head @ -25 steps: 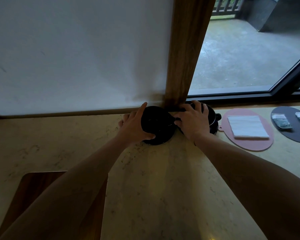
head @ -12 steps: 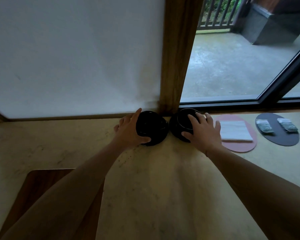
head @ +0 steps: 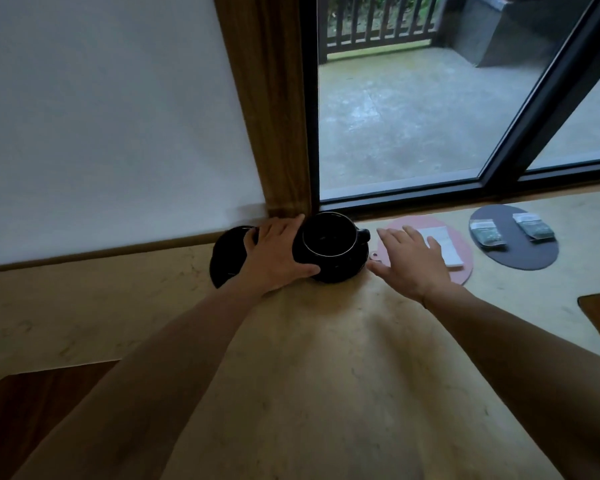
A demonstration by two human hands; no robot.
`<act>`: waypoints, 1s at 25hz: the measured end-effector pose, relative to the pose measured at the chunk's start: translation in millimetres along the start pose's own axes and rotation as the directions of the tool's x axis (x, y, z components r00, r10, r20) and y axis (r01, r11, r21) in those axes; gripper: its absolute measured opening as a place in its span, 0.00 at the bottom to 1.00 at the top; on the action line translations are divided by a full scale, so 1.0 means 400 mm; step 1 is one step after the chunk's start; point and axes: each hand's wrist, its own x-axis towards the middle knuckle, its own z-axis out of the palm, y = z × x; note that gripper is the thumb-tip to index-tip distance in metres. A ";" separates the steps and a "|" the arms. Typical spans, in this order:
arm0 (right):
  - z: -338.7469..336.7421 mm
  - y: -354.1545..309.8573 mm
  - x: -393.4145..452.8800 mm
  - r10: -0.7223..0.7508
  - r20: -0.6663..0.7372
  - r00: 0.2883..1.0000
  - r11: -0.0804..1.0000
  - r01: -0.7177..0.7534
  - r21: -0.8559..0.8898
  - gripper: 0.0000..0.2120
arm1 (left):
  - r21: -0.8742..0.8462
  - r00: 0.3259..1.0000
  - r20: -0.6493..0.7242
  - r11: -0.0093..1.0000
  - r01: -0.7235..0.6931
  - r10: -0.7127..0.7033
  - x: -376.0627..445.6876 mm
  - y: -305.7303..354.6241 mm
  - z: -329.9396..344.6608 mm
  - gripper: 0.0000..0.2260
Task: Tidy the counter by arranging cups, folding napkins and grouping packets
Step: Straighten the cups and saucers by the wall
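Two black cups on saucers sit at 12 o'clock on the beige desk (head: pixel 326 358), against the wooden post. Left hand (head: pixel 274 251) lies between them, fingers flat over the left saucer (head: pixel 227 254), thumb touching the right saucer (head: pixel 340 271) under the right cup (head: pixel 329 235). Right hand (head: pixel 409 258) spread flat, holding nothing, over the pink mat (head: pixel 465 265) at 1 o'clock with the white napkin (head: pixel 445 245). Two tea packets (head: pixel 487 232) on the dark mat (head: pixel 520 254) at 2 o'clock.

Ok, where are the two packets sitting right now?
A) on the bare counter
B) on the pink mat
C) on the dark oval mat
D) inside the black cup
C: both packets lie side by side on the dark oval mat, right of the pink mat holding the napkin.
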 end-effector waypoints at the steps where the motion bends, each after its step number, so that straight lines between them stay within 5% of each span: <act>1: 0.007 0.002 0.005 -0.013 -0.001 1.000 1.000 0.013 0.014 0.33 | 0.008 1.000 0.005 1.000 0.002 -0.002 0.017 0.015 0.008 0.45; 25: 0.056 -0.013 0.017 -0.036 0.046 0.998 0.990 0.029 0.141 0.35 | -0.075 0.997 0.072 0.997 -0.017 0.023 0.064 0.041 0.031 0.46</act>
